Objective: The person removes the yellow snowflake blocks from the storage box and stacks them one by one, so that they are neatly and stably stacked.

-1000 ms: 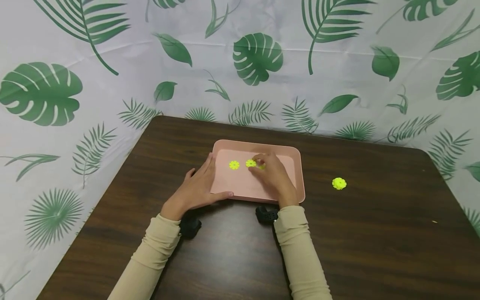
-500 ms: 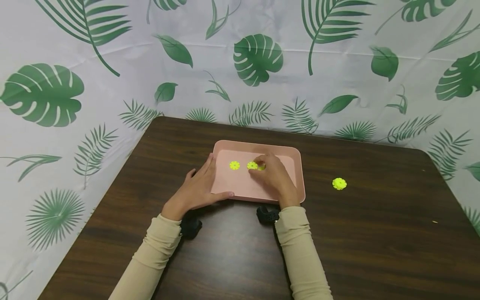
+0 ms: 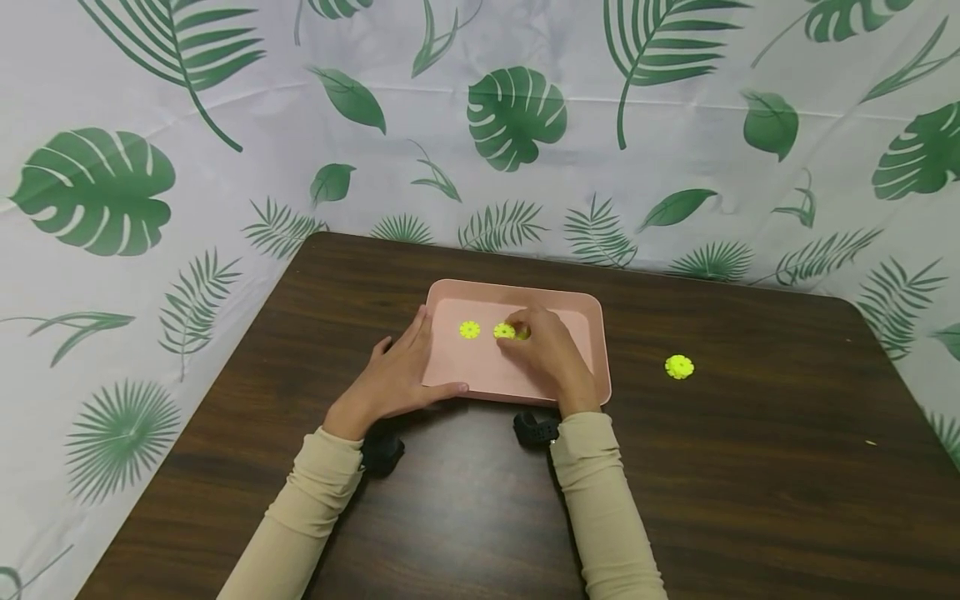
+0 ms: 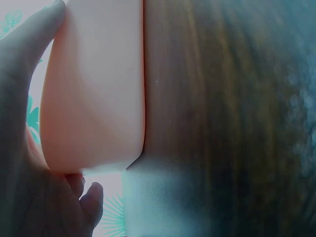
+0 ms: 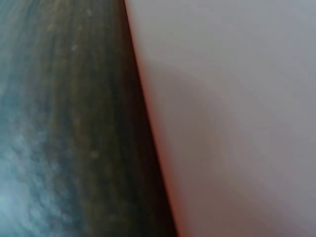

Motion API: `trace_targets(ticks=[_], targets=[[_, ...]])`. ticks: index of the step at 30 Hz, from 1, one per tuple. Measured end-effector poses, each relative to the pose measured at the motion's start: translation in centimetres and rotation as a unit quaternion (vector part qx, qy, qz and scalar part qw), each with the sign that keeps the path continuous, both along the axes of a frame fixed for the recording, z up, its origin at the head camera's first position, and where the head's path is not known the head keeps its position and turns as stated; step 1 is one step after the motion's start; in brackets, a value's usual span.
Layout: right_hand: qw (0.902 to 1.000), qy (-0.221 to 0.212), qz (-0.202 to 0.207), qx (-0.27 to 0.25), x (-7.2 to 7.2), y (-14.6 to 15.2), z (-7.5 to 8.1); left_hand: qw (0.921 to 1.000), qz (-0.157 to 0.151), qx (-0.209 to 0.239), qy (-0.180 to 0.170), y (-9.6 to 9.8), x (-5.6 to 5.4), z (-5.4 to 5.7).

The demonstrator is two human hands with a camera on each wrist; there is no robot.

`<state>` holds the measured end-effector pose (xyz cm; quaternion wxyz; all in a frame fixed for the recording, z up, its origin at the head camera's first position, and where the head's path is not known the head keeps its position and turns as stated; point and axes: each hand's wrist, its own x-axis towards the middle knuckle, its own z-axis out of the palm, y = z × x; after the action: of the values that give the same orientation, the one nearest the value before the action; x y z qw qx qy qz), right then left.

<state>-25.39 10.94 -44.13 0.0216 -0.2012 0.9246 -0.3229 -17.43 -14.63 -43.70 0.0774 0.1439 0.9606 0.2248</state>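
A pink rectangular tray [image 3: 480,367] lies on the dark table in the head view. My left hand [image 3: 396,372] rests against its left front corner, fingers straight along the left side and thumb on the front rim. The left wrist view shows this hand [image 4: 37,163] around the tray's outer wall [image 4: 98,98]. Inside the tray, my right hand [image 3: 549,350] pinches a yellow flower-shaped disc [image 3: 504,331] between thumb and forefinger. Another yellow disc [image 3: 469,330] lies flat to its left. A third [image 3: 524,333] shows partly, behind the right fingers.
A small pile of yellow flower-shaped discs [image 3: 679,367] sits on the wood-grain table [image 3: 750,467] to the right of the tray. Behind the table hangs a white cloth [image 3: 420,125] with green leaves. The right wrist view holds only the tray's wall [image 5: 237,118] and the table.
The pinched disc and right fingertips shifted very slightly toward the front of the tray early on, then stayed. The left hand and tray hold their place.
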Motion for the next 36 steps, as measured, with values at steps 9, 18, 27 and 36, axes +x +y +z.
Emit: trace_targets(ticks=[9, 18, 27, 36], targets=[[1.0, 0.0, 0.0, -0.005, 0.04, 0.03, 0.03, 1.0, -0.001, 0.001, 0.004, 0.01, 0.03, 0.04], [0.9992, -0.014, -0.011, -0.036, 0.07, 0.08, 0.13, 1.0, -0.002, -0.002, 0.004, 0.01, 0.04, 0.07], [0.997, -0.008, 0.003, -0.077, -0.01, 0.1, 0.07, 1.0, -0.002, 0.001, 0.002, -0.04, 0.1, -0.01], [0.9892, 0.02, 0.015, -0.144, 0.11, 0.45, 0.47, 1.0, -0.003, 0.003, 0.007, -0.07, 0.13, 0.09]])
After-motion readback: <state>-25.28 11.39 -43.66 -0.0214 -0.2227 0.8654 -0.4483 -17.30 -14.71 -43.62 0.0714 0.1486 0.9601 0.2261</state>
